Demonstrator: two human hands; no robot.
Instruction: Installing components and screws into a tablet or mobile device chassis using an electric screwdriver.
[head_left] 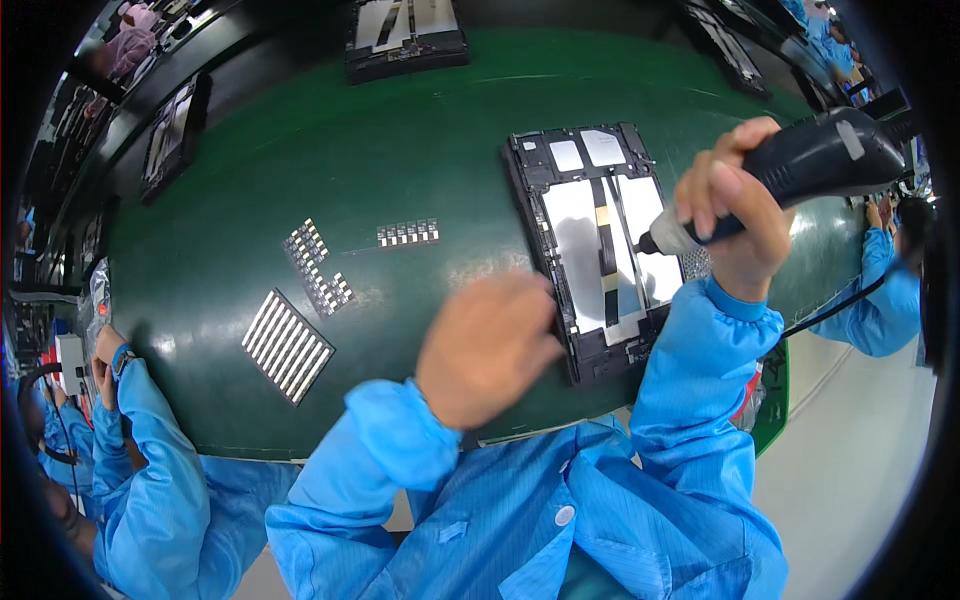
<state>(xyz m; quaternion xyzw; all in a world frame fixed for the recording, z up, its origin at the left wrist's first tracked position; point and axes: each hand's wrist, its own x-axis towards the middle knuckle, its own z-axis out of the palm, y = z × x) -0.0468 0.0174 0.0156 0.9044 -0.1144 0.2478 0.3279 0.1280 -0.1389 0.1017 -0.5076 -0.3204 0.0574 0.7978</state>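
My right hand wraps round a black electric screwdriver, tilted so its pale collar and dark tip face the opened tablet-like device. That device lies on the green table with silver panels and dark strips showing in a black frame. Whether the tip touches it I cannot tell. My left hand is beside the device's lower left edge, its fingers blurred by motion and partly hidden. Left of it lie a jagged panel of small boards, a short strip of boards and a slab with white bars.
Across the green table, another opened device stands at the far edge, with more at the far left and far right. People in blue sleeves work on both sides. A black cable hangs at the right.
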